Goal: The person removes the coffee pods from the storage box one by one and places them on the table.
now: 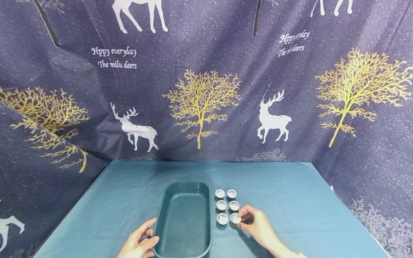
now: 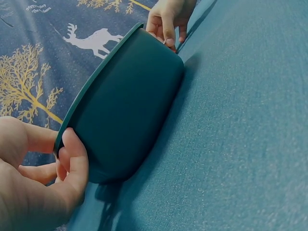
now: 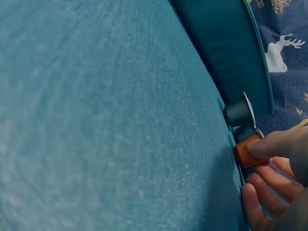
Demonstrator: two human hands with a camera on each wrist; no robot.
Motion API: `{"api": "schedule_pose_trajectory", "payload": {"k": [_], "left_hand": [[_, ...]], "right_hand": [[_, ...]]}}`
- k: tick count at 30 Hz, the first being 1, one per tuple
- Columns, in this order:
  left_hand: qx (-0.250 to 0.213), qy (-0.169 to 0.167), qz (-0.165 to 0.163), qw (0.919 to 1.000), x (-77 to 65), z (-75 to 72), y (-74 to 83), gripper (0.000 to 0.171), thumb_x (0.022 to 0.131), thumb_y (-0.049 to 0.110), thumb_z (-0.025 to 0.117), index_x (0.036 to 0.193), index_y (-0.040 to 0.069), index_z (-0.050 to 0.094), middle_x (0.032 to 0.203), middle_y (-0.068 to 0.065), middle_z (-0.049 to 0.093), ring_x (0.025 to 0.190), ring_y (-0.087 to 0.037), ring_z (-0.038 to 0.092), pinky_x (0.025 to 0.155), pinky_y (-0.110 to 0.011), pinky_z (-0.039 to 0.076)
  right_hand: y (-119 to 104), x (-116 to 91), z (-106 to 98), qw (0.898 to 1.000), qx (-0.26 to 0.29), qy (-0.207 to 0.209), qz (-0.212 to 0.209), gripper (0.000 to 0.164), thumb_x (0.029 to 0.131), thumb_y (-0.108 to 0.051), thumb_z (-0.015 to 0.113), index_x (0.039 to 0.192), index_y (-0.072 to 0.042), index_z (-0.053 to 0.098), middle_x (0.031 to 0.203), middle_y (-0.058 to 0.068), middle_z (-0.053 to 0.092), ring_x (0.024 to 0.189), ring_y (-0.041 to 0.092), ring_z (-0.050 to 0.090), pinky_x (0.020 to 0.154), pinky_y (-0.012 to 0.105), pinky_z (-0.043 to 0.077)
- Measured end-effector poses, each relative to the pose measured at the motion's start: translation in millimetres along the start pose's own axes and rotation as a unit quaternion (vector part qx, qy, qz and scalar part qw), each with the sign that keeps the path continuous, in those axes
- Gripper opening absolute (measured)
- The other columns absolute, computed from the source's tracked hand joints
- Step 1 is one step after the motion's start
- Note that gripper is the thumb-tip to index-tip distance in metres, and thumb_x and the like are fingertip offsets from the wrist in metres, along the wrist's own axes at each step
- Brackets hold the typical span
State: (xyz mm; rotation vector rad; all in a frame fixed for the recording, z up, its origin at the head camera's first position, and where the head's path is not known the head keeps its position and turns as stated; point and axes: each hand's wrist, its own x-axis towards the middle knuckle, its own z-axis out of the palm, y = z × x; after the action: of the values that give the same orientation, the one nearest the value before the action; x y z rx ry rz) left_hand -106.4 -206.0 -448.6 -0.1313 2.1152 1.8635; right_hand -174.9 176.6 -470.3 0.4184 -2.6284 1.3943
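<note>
A dark green rectangular tub [image 1: 211, 219] with rounded corners stands on the table, with nothing inside it. My left hand [image 1: 139, 240] grips the tub's left rim near its front corner, thumb and fingers on the wall in the left wrist view. To the right of the tub, several small coffee capsules [image 1: 221, 205] with silvery lids are set in two columns. My right hand [image 1: 255, 224] pinches the front right one, an orange-sided capsule [image 3: 246, 153], which sits at the tabletop. A dark-sided capsule [image 3: 238, 112] is just beyond it in the right wrist view.
A blue-green cloth [image 1: 290, 193] covers the table. Behind and at both sides hangs a dark purple curtain [image 1: 219, 143] printed with deer and golden trees. The capsules stand close to one another and to the tub's right wall.
</note>
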Motion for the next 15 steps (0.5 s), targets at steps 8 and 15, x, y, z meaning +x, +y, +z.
{"api": "schedule_pose_trajectory", "payload": {"k": [8, 15], "left_hand": [[-0.008, 0.004, -0.003, 1.0000, -0.8, 1.0, 0.2, 0.075, 0.099, 0.018, 0.058, 0.152, -0.012, 0.015, 0.094, 0.000, 0.042, 0.066, -0.016, 0.048, 0.067, -0.032, 0.050], [-0.008, 0.008, 0.002, 0.9999, -0.8, 1.3, -1.4, 0.075, 0.097, 0.017, 0.060, 0.152, -0.011, 0.017, 0.094, -0.001, 0.043, 0.066, -0.015, 0.048, 0.066, -0.031, 0.049]], "right_hand": [[2.4, 0.2, 0.1, 1.000, 0.005, 0.003, 0.006, 0.029, 0.069, -0.004, 0.085, 0.083, -0.020, 0.065, 0.086, -0.006, 0.071, 0.079, 0.003, 0.066, 0.073, 0.023, 0.053], [0.4, -0.6, 1.8, 1.000, 0.005, 0.010, 0.019, 0.030, 0.068, -0.001, 0.084, 0.083, -0.018, 0.065, 0.086, -0.005, 0.069, 0.079, 0.004, 0.065, 0.072, 0.023, 0.054]]}}
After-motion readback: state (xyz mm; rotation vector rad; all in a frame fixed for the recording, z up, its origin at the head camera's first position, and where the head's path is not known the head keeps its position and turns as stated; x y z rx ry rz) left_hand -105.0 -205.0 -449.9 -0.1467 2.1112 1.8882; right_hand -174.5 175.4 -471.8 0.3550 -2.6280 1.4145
